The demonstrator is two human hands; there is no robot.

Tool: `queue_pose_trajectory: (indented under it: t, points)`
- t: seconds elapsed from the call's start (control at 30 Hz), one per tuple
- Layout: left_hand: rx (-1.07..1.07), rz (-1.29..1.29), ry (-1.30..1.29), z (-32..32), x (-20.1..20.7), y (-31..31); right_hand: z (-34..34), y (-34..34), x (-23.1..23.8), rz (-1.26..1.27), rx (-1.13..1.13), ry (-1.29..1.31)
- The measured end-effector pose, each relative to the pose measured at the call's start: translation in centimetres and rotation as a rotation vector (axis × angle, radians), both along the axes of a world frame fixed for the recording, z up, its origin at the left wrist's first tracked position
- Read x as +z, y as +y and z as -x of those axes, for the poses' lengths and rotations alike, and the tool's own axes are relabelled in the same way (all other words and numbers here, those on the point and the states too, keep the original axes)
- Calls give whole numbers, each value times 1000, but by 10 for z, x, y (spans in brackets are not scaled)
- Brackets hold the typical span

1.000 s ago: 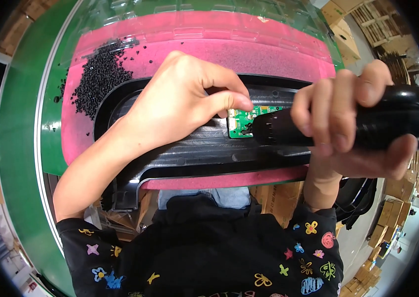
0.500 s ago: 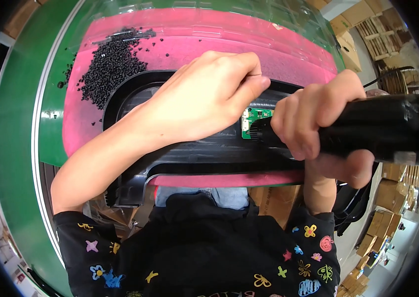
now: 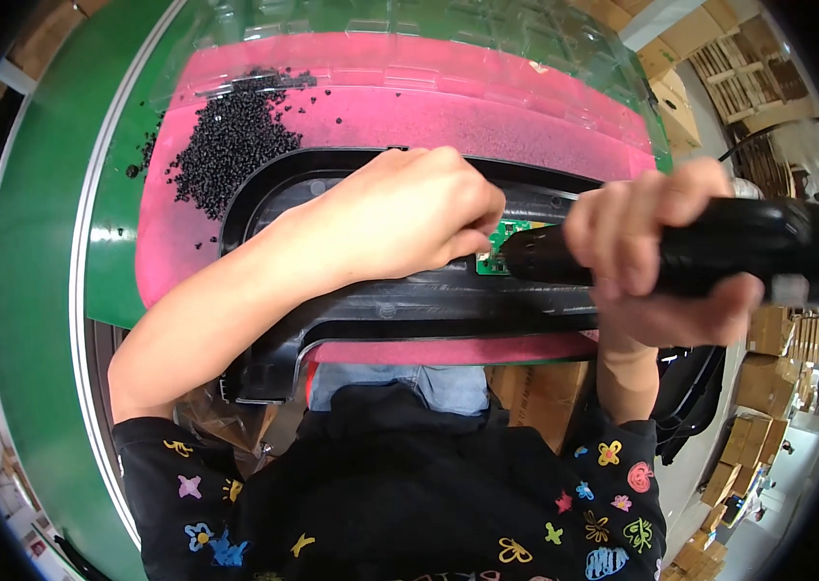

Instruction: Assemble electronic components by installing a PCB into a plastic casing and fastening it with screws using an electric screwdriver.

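Observation:
My right hand (image 3: 622, 232) is wrapped round a thick black electric screwdriver (image 3: 768, 242), held lying over with its tapered nose pointing left. That nose covers part of a small green circuit board (image 3: 508, 232), which lies inside a long black plastic housing (image 3: 409, 298). From the left, my left hand (image 3: 419, 208) reaches across the housing, its thumb and fingers pinched together at the board's left edge. Whatever the pinch holds is too small or hidden to see. The screwdriver's very tip cannot be made out.
A pile of small black screws (image 3: 235, 140) lies on the pink mat (image 3: 361, 111), left of the housing. Clear plastic trays (image 3: 409, 73) stand along the far side. The green table (image 3: 42, 271) extends left. Cardboard boxes (image 3: 753, 441) are stacked beyond on the right.
My left hand has lowered from above the board to its left edge. The screwdriver has shifted slightly right, and the whole view has moved a little.

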State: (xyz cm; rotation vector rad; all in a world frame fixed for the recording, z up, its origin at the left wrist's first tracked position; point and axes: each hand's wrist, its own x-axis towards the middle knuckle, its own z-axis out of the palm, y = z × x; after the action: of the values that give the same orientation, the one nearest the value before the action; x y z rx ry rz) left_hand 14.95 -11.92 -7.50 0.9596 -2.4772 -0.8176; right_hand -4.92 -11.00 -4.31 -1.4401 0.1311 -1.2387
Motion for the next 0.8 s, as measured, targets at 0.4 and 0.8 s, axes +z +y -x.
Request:
queue_pose_trajectory:
  t: [0.4,0.8]
  points:
    - [-44,-60,399,9,2,0,23,14,25,103,-151,-295]
    - [70,-26,427,7,-4,-2,62,3,10,-109,-274,70]
